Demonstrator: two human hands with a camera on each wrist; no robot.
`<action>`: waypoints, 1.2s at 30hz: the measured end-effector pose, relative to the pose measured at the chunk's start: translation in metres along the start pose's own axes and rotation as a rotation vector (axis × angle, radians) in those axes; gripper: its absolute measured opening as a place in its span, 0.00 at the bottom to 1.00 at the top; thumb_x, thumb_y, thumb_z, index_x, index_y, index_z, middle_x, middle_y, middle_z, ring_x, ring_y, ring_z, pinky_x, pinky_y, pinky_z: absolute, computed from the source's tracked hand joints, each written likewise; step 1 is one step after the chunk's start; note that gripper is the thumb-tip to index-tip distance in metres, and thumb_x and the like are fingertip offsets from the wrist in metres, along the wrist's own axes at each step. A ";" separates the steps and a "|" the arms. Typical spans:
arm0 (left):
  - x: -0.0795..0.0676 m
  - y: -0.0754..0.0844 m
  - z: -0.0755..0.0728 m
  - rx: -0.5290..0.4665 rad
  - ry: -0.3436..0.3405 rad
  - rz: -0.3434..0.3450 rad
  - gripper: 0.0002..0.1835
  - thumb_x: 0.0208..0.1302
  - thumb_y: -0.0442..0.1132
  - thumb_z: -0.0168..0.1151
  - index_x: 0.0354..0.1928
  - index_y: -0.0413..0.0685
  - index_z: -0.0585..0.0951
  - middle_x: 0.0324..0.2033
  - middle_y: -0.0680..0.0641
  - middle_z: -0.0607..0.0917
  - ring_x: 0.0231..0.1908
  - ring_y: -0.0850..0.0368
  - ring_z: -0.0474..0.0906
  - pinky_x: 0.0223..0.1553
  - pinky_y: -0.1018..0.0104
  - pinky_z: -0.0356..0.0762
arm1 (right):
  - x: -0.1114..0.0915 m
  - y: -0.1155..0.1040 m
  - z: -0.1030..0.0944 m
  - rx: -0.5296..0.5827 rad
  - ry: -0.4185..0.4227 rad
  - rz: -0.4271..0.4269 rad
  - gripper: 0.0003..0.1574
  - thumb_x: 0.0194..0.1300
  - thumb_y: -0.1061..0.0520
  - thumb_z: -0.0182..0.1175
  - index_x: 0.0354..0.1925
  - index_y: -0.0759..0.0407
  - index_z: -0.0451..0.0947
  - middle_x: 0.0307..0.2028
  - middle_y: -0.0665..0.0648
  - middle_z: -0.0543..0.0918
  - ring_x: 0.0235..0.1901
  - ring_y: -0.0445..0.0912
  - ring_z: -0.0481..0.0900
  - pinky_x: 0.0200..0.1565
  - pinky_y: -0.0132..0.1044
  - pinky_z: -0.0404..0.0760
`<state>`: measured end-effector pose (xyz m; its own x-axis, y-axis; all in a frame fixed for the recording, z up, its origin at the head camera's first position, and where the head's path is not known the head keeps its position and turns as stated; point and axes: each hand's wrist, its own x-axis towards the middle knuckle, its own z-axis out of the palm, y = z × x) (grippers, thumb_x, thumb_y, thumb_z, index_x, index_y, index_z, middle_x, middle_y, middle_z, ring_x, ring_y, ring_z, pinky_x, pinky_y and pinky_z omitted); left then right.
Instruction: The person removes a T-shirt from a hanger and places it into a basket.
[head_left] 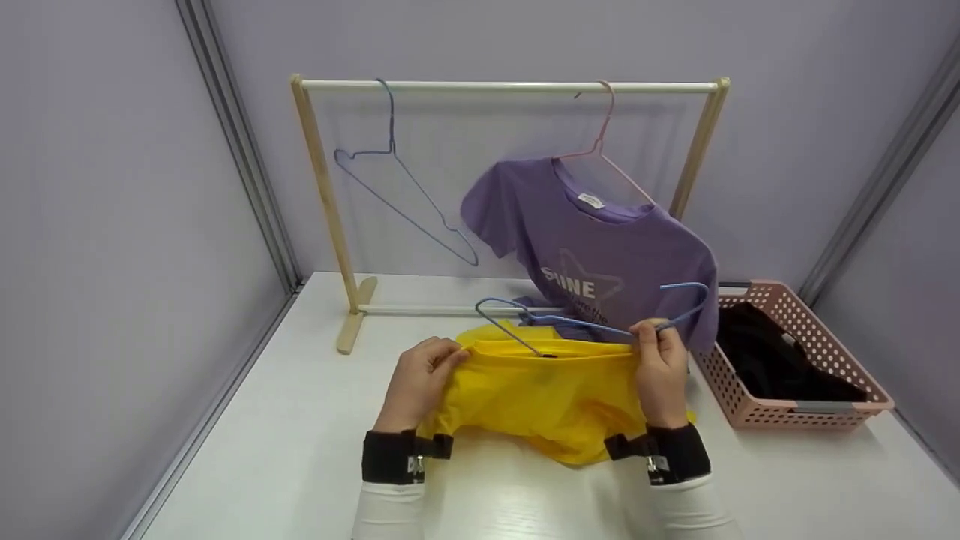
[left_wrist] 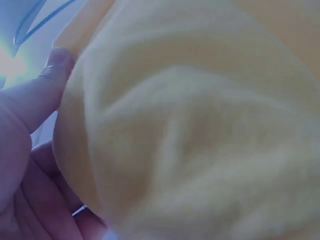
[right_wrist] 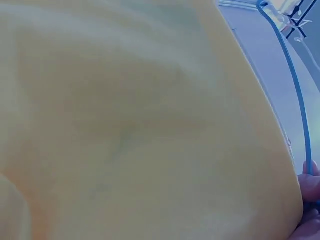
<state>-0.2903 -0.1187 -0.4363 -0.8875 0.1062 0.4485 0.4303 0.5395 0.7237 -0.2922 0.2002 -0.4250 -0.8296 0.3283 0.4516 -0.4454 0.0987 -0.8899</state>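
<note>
In the head view, a yellow shirt (head_left: 540, 382) is stretched between both hands, its open edge facing up. My left hand (head_left: 420, 379) pinches that edge at its left end. At the other end my right hand (head_left: 661, 375) grips a blue wire hanger (head_left: 574, 321) just below its hook, with the shirt's edge at the same fingers. One shoulder of the hanger slants down into the shirt's opening, where its lower part is hidden. Yellow cloth (left_wrist: 200, 150) fills most of the left wrist view, with the thumb on its edge. The hanger's hook (right_wrist: 295, 85) rises beside the cloth in the right wrist view.
Behind the hands stands a wooden rack with a white rail (head_left: 487, 86). A bare blue hanger (head_left: 427, 214) hangs on its left, a purple T-shirt (head_left: 600, 247) on a pink hanger (head_left: 600, 142) on its right. A pink basket (head_left: 832, 412) holding dark cloth (head_left: 780, 360) sits at right.
</note>
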 end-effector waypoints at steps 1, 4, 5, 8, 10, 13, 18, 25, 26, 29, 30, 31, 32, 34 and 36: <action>0.001 0.000 0.002 0.006 -0.011 -0.004 0.13 0.73 0.50 0.61 0.37 0.50 0.87 0.33 0.50 0.84 0.34 0.58 0.74 0.42 0.64 0.75 | 0.000 -0.001 -0.001 0.021 0.008 -0.002 0.16 0.83 0.56 0.46 0.43 0.67 0.73 0.31 0.53 0.69 0.33 0.44 0.67 0.40 0.31 0.68; 0.002 0.000 0.008 0.031 -0.034 -0.024 0.13 0.74 0.49 0.61 0.36 0.50 0.86 0.32 0.50 0.85 0.34 0.57 0.74 0.42 0.62 0.75 | 0.001 -0.006 -0.004 0.120 0.043 -0.019 0.16 0.83 0.55 0.47 0.42 0.66 0.74 0.31 0.54 0.70 0.33 0.43 0.69 0.41 0.30 0.70; 0.003 0.000 0.010 0.042 -0.038 -0.034 0.13 0.74 0.49 0.61 0.36 0.50 0.86 0.32 0.50 0.85 0.33 0.57 0.74 0.42 0.62 0.75 | 0.001 -0.008 -0.005 0.172 0.056 -0.024 0.16 0.82 0.55 0.48 0.41 0.65 0.74 0.30 0.54 0.70 0.33 0.43 0.69 0.41 0.30 0.71; 0.005 0.000 0.017 0.073 -0.038 -0.064 0.12 0.73 0.49 0.62 0.37 0.52 0.87 0.33 0.50 0.86 0.33 0.57 0.75 0.42 0.61 0.75 | 0.003 -0.014 -0.009 0.369 0.069 -0.049 0.16 0.81 0.54 0.50 0.39 0.64 0.74 0.29 0.53 0.72 0.33 0.43 0.71 0.41 0.28 0.74; 0.005 0.000 0.021 0.087 -0.039 -0.083 0.11 0.73 0.49 0.62 0.37 0.53 0.87 0.33 0.50 0.86 0.33 0.57 0.75 0.41 0.60 0.75 | 0.004 -0.016 -0.011 0.521 0.052 -0.072 0.15 0.81 0.54 0.50 0.38 0.63 0.74 0.29 0.53 0.73 0.33 0.43 0.71 0.41 0.28 0.75; 0.006 -0.001 0.027 0.108 -0.043 -0.101 0.11 0.73 0.50 0.62 0.38 0.53 0.86 0.32 0.51 0.85 0.31 0.57 0.74 0.39 0.61 0.74 | 0.006 -0.018 -0.016 0.731 -0.021 -0.107 0.15 0.80 0.56 0.49 0.40 0.65 0.74 0.30 0.55 0.74 0.34 0.45 0.72 0.43 0.30 0.76; 0.006 -0.007 0.035 0.141 -0.055 -0.159 0.12 0.74 0.50 0.61 0.38 0.53 0.86 0.30 0.51 0.83 0.28 0.58 0.70 0.35 0.64 0.69 | 0.006 -0.021 -0.022 0.925 -0.110 -0.110 0.16 0.80 0.55 0.46 0.42 0.66 0.75 0.31 0.57 0.74 0.35 0.48 0.70 0.45 0.35 0.72; 0.004 -0.020 0.038 0.179 -0.063 -0.296 0.12 0.74 0.50 0.61 0.37 0.53 0.85 0.28 0.51 0.81 0.27 0.56 0.70 0.33 0.64 0.68 | 0.007 -0.028 -0.031 1.089 -0.044 -0.101 0.17 0.78 0.55 0.49 0.47 0.66 0.78 0.35 0.60 0.77 0.39 0.50 0.75 0.49 0.36 0.81; 0.003 -0.021 0.038 0.184 -0.070 -0.312 0.12 0.74 0.50 0.61 0.36 0.53 0.84 0.27 0.51 0.80 0.27 0.56 0.70 0.33 0.64 0.68 | 0.007 -0.029 -0.032 1.115 -0.033 -0.111 0.17 0.78 0.56 0.49 0.49 0.67 0.78 0.36 0.61 0.78 0.40 0.50 0.76 0.49 0.37 0.82; 0.003 -0.025 0.039 0.191 -0.094 -0.335 0.13 0.75 0.50 0.61 0.35 0.52 0.84 0.25 0.52 0.77 0.26 0.57 0.70 0.31 0.65 0.67 | 0.005 -0.033 -0.033 1.143 0.001 -0.145 0.17 0.78 0.58 0.50 0.51 0.69 0.79 0.39 0.63 0.81 0.40 0.51 0.79 0.49 0.37 0.85; 0.002 -0.025 0.040 0.194 -0.101 -0.339 0.13 0.75 0.50 0.61 0.35 0.52 0.83 0.25 0.52 0.77 0.25 0.57 0.70 0.31 0.65 0.67 | 0.005 -0.034 -0.033 1.144 0.016 -0.157 0.16 0.78 0.59 0.50 0.51 0.68 0.80 0.40 0.64 0.82 0.40 0.51 0.80 0.49 0.37 0.85; 0.002 -0.025 0.040 0.197 -0.106 -0.342 0.13 0.75 0.50 0.60 0.34 0.52 0.83 0.24 0.52 0.76 0.25 0.57 0.69 0.31 0.65 0.66 | 0.004 -0.035 -0.033 1.143 0.029 -0.173 0.15 0.77 0.60 0.51 0.51 0.69 0.80 0.41 0.65 0.83 0.40 0.51 0.81 0.49 0.37 0.86; 0.002 -0.024 0.040 0.200 -0.110 -0.344 0.13 0.75 0.50 0.60 0.34 0.51 0.83 0.24 0.52 0.76 0.25 0.57 0.69 0.30 0.65 0.66 | 0.004 -0.036 -0.033 1.140 0.040 -0.191 0.14 0.77 0.62 0.51 0.50 0.69 0.81 0.43 0.65 0.84 0.39 0.51 0.81 0.49 0.36 0.86; 0.002 -0.023 0.040 0.210 -0.118 -0.352 0.13 0.75 0.50 0.60 0.35 0.51 0.83 0.24 0.50 0.78 0.25 0.56 0.70 0.30 0.64 0.67 | 0.003 -0.038 -0.032 1.157 0.044 -0.236 0.12 0.76 0.65 0.51 0.49 0.70 0.80 0.45 0.67 0.83 0.39 0.53 0.82 0.49 0.37 0.87; 0.002 -0.020 0.041 0.219 -0.127 -0.367 0.13 0.75 0.50 0.60 0.38 0.50 0.84 0.28 0.49 0.82 0.27 0.54 0.73 0.32 0.62 0.70 | 0.002 -0.039 -0.031 1.155 0.048 -0.280 0.11 0.75 0.69 0.51 0.46 0.71 0.80 0.46 0.68 0.84 0.38 0.53 0.83 0.50 0.38 0.87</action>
<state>-0.3079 -0.0951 -0.4713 -0.9941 -0.0310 0.1043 0.0497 0.7234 0.6887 -0.2661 0.2260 -0.3913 -0.6528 0.4675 0.5961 -0.6694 -0.7243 -0.1651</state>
